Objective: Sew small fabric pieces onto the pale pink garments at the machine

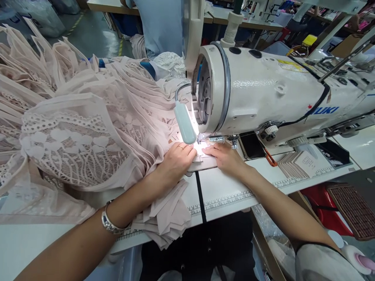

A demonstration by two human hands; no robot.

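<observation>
At the needle area of a white sewing machine, both hands work on pale beige fabric. My left hand lies left of the needle, its fingers together and closed on the fabric. From the other side, my right hand pinches the edge of the same fabric close to the presser foot; its lower fingers are partly hidden. A small pale green lamp shines on the spot and covers part of it. Beige lace garment pieces are heaped beside my left arm.
Beige fabric strips hang over the table's front edge by a printed ruler. Right of the needle lie orange-handled snips, a stack of beige pieces and a black tray. A person in light blue is beyond the heap.
</observation>
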